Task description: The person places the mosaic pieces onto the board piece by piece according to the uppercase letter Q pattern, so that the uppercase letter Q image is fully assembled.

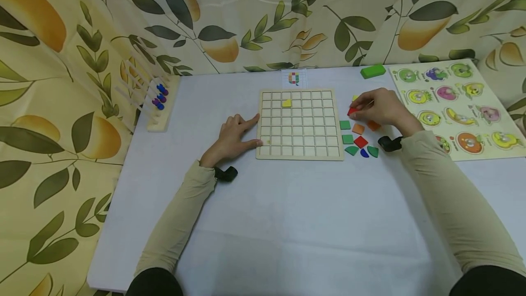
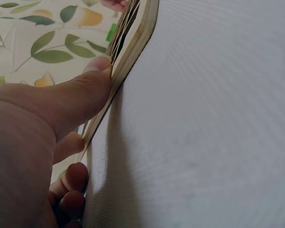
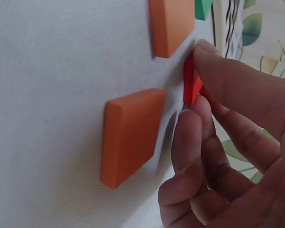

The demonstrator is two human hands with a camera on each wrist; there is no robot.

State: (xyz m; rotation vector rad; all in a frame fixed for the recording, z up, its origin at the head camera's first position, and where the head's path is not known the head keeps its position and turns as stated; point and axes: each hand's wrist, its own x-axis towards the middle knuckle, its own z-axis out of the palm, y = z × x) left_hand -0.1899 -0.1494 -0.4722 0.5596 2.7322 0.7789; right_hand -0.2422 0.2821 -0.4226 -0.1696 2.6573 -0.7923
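My right hand (image 1: 380, 106) pinches a small red piece (image 3: 192, 80) between thumb and fingers, to the right of the wooden grid board (image 1: 300, 157). In the right wrist view an orange square (image 3: 130, 137) lies on the tabletop beside those fingers. My left hand (image 1: 234, 138) touches the board's left edge with thumb and index finger spread apart; in the left wrist view the thumb (image 2: 80, 92) presses on the rim and the other fingers are bent. One yellow piece (image 1: 286, 103) sits in a cell near the top of the grid.
Green squares (image 1: 347, 139), a red square (image 1: 360, 141) and a blue piece (image 1: 364, 153) lie right of the board. A pattern card (image 1: 302, 72) and a green block (image 1: 373, 71) are behind. A fruit puzzle (image 1: 437, 76) lies far right; a bead stand (image 1: 158, 126) stands left.
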